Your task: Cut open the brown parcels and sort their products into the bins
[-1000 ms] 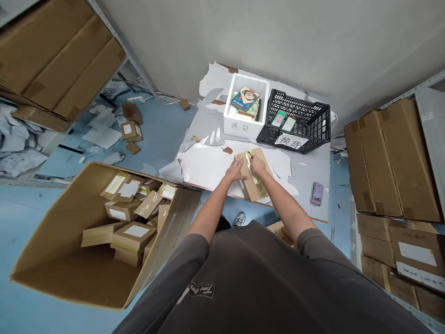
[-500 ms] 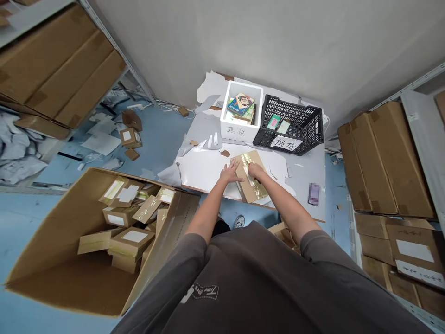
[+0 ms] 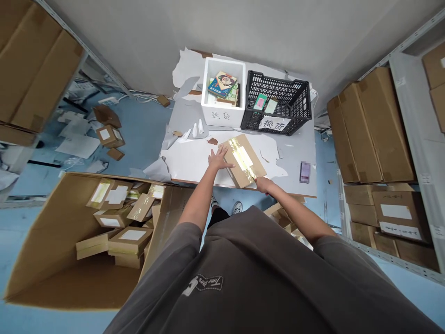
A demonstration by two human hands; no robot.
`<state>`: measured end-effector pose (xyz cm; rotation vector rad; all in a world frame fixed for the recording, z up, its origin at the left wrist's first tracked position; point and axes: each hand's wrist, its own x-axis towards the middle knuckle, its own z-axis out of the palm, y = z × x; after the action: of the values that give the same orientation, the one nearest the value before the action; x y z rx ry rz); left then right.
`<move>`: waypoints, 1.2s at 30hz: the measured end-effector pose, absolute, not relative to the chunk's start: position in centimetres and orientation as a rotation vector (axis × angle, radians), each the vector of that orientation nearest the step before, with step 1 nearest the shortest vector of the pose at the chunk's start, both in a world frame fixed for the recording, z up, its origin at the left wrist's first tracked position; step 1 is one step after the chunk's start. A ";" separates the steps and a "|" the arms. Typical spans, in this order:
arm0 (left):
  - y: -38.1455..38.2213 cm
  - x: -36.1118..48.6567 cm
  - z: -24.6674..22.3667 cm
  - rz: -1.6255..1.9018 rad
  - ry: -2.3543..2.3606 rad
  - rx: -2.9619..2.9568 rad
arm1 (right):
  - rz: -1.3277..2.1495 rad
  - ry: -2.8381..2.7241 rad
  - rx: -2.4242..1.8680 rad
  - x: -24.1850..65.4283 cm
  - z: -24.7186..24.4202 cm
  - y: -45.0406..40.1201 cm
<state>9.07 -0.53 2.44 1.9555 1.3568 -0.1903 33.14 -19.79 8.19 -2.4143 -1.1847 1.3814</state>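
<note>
Grey shirt (image 3: pixel 264 278) filling the bottom of the view, both bare arms reaching out over it. Down to the left, a big open carton (image 3: pixel 83 241) on the blue floor, piled with small brown boxes, several with white labels.

Right hand (image 3: pixel 264 184) at the near edge of the counter (image 3: pixel 194 162), right at the near corner of the parcel (image 3: pixel 243 161). Fingers curled in at that corner, touching it; hard to tell whether anything is pinched between them. Left hand (image 3: pixel 218 157) flat on the counter, fingers spread wide, pressed against the parcel's left edge.

Parcel itself lying flat near the front of the counter, turned at an angle, a strip of shiny clear tape running down its length over a white label. Torn white paper scraps scattered around it and off to the left.

Just right of the parcel, well apart from it, a small phone (image 3: pixel 305 171) lying on the counter.

Further back, a white foam box (image 3: pixel 222 118) with handwriting on its front, colourful books inside. Touching its right side, a black crate (image 3: pixel 278 104) with a white paper sign on its front and a couple of cards in it.

Metal shelves on both sides stacked with brown cartons (image 3: pixel 368 134), grey wall behind.
</note>
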 end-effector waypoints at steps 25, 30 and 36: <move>-6.0 17.2 5.2 -0.474 0.543 2.487 | 1.060 -1.134 -2.609 36.8 6.0 -17.7; -6.6 17.6 5.6 -0.535 0.610 2.518 | 1.073 -1.052 -2.618 36.3 5.7 -16.3; -7.5 15.6 5.8 -0.514 0.671 2.569 | 1.002 -1.065 -2.487 36.2 5.0 -17.3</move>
<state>15.62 -7.54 5.75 2.5687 0.6710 -0.5143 36.16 -17.25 5.02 -2.4866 -1.0650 1.0019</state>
